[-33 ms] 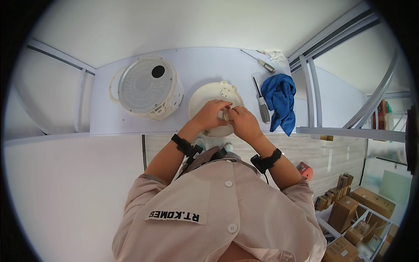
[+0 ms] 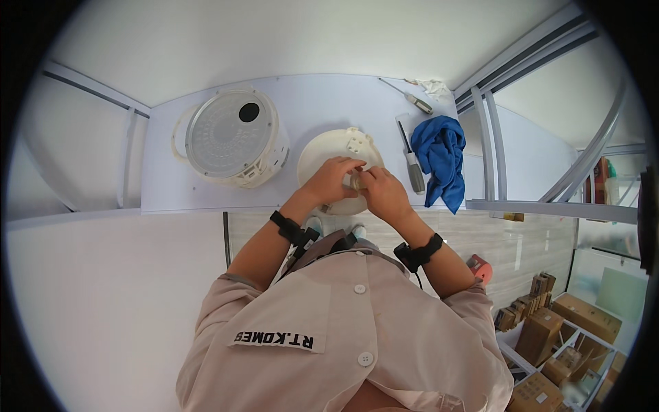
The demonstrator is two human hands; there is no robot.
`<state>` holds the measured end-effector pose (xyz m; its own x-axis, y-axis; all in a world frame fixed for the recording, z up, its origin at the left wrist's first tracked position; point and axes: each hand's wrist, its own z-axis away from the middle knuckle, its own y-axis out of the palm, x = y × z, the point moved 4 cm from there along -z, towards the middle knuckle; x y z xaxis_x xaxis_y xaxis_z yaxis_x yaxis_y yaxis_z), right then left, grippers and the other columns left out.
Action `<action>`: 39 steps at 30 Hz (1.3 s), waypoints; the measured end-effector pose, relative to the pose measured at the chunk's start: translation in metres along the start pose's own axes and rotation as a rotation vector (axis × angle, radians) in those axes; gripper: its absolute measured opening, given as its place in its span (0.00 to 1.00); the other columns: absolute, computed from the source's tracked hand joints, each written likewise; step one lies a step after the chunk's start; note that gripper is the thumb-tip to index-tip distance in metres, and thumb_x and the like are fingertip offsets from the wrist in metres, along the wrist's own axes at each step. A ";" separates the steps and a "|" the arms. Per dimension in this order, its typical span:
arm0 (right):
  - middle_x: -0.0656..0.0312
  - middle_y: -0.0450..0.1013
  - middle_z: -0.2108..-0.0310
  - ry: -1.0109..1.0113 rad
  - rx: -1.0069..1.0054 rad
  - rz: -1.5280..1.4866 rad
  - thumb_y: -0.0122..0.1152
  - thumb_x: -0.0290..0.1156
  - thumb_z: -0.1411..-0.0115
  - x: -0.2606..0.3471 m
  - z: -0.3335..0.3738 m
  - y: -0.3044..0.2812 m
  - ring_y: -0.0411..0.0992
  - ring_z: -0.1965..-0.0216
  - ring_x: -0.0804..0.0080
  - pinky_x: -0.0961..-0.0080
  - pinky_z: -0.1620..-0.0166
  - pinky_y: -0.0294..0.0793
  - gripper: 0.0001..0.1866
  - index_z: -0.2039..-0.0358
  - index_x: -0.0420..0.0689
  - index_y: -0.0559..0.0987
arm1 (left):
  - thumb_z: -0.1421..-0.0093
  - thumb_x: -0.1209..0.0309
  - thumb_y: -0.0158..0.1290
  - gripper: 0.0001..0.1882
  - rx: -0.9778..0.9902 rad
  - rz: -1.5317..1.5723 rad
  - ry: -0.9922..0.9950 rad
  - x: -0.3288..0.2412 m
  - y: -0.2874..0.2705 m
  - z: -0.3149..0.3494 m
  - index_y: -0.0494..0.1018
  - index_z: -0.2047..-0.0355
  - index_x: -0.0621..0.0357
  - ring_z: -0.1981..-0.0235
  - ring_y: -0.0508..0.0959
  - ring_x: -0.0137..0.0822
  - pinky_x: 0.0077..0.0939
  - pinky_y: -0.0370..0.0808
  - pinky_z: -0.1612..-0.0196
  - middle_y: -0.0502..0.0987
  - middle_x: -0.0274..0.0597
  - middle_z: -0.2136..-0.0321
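1. Head view: left hand (image 2: 333, 180) and right hand (image 2: 384, 193) met over a round white plastic cover (image 2: 328, 152) lying on the white table (image 2: 171, 185), near its front edge.
2. Both hands pinched a small tan part (image 2: 357, 181) between their fingertips, fingers curled closed around it; what the part was could not be told, too small.
3. The hands hid the front half of the white cover; a small clip-like fitting showed at its far rim.
4. Left of the cover, just apart from it, stood a white cooker body (image 2: 230, 137) with a ribbed grey disc top and a dark round hole.
5. Right of the cover lay a screwdriver (image 2: 413, 165) with a pale handle, just beside a crumpled blue cloth (image 2: 439, 158).
6. A second screwdriver (image 2: 415, 101) lay at the far right table corner, near a crumpled white rag (image 2: 434, 86).
7. Black bands sat on both wrists; cardboard boxes (image 2: 563, 329) were stacked low right.
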<state>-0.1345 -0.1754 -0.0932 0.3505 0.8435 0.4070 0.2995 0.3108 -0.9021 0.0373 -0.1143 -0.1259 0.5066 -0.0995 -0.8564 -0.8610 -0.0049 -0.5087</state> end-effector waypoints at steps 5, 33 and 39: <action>0.51 0.77 0.57 0.068 0.037 0.050 0.73 0.27 0.41 0.003 -0.001 0.005 0.80 0.52 0.47 0.55 0.50 0.83 0.22 0.46 0.41 0.81 | 0.56 0.73 0.79 0.43 -0.002 -0.035 0.049 -0.001 0.001 0.001 0.79 0.36 0.58 0.47 0.83 0.48 0.45 0.79 0.40 0.85 0.46 0.45; 0.46 0.84 0.56 0.769 -0.081 -0.737 0.71 0.35 0.32 -0.077 0.030 0.046 0.86 0.61 0.59 0.67 0.59 0.87 0.31 0.34 0.30 0.74 | 0.51 0.63 0.76 0.45 0.116 -0.145 0.005 -0.005 0.002 0.002 0.74 0.32 0.56 0.38 0.78 0.52 0.47 0.72 0.32 0.81 0.48 0.42; 0.50 0.83 0.57 0.763 -0.108 -1.077 0.68 0.28 0.33 -0.063 0.027 0.036 0.85 0.64 0.67 0.74 0.64 0.88 0.28 0.36 0.29 0.75 | 0.53 0.55 0.78 0.53 0.060 -0.247 0.052 -0.039 -0.004 0.023 0.70 0.27 0.53 0.32 0.72 0.58 0.51 0.68 0.28 0.71 0.52 0.31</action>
<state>-0.1691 -0.2053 -0.1555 0.2911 -0.2688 0.9181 0.7968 0.5993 -0.0772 0.0218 -0.0871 -0.0930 0.6965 -0.1541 -0.7008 -0.7065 0.0232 -0.7073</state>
